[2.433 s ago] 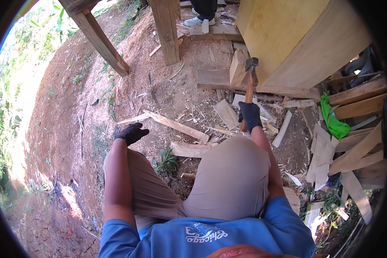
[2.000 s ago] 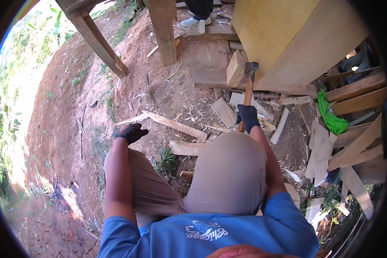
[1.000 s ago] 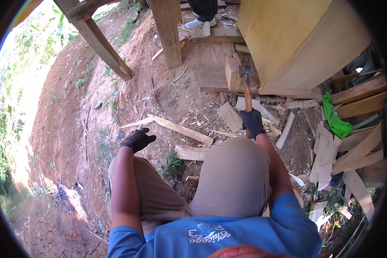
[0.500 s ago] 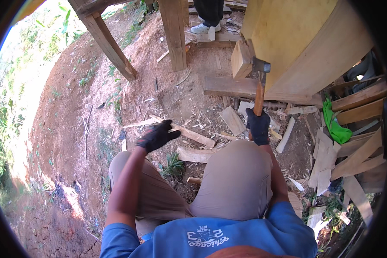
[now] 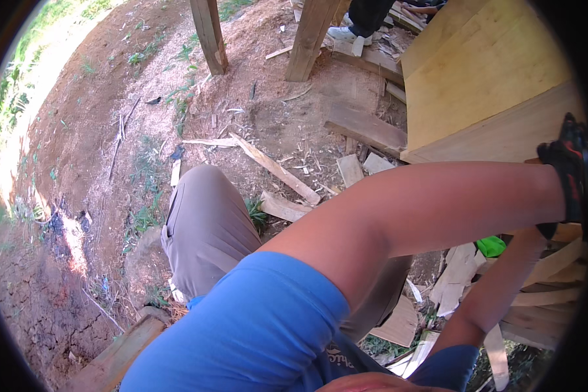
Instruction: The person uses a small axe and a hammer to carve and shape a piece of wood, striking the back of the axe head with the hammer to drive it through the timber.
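My left arm reaches across to the far right of the head view. My left hand [image 5: 565, 166], in a black glove with red marks, is at the dark rim beside the wooden panel's lower edge. Its fingers are apart and partly lost in the rim. A small brown end of something shows beside the glove; its kind cannot be made out. Below it, my right forearm rises from the lower right. Only a dark bit of my right hand [image 5: 547, 230] shows beneath the left wrist, and its fingers are hidden. No hammer is visible.
A large pale wooden panel [image 5: 483, 85] stands at upper right. Wooden posts [image 5: 305, 42] rise at the top, near a person's white shoe [image 5: 341, 34]. A plank [image 5: 366, 127], split wood pieces [image 5: 277, 170] and chips lie on the dirt. Green cloth [image 5: 490, 246] lies by stacked boards [image 5: 549, 300].
My left arm has swung far right, across my body. My right hand has moved to the right and is mostly hidden. The hammer it held and the wooden block have gone from sight.
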`<state>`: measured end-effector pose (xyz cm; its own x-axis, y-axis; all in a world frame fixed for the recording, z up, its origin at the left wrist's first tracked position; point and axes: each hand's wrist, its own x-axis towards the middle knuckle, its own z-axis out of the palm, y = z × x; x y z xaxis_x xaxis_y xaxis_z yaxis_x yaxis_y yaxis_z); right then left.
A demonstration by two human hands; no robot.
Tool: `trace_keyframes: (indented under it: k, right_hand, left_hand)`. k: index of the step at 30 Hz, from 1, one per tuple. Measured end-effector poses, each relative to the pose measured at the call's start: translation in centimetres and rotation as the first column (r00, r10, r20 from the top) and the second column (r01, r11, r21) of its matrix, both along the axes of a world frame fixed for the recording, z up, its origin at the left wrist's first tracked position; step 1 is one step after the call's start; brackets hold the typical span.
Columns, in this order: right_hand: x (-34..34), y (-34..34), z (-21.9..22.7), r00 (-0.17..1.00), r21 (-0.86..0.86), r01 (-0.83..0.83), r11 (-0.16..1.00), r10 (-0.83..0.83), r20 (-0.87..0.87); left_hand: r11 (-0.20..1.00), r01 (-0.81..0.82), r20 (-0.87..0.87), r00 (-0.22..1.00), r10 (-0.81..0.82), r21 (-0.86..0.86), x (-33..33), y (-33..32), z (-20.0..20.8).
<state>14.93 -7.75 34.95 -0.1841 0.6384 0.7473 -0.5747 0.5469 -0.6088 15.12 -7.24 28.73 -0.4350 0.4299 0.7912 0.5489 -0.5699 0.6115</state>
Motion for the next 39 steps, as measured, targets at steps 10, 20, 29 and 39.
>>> trace_keyframes:
  k: [10, 20, 29, 39]
  right_hand:
    - [1.4, 3.3, -14.3, 0.890, -0.204, 0.291, 0.935, -0.186, 0.417]
    - [0.8, 3.5, -49.4, 0.441, -0.463, 0.523, 0.715, 0.237, 0.866]
    - [1.0, 3.8, -52.4, 0.332, -0.367, 0.506, 0.781, 0.217, 0.918]
    - [1.0, 3.0, -50.9, 0.446, -0.470, 0.502, 0.726, 0.248, 0.860]
  left_hand:
    - [0.953, 0.265, 0.137, 0.959, -0.246, -0.143, -7.3, -3.2, -7.4]
    - [0.286, 0.282, 0.264, 0.959, -0.101, -0.916, -12.3, 3.0, -37.6]
    - [0.165, 0.390, 0.391, 0.920, -0.027, -0.906, -12.4, 1.7, -35.7]
    - [0.180, 0.315, 0.318, 0.948, -0.015, -0.932, -11.1, 1.2, -36.6]
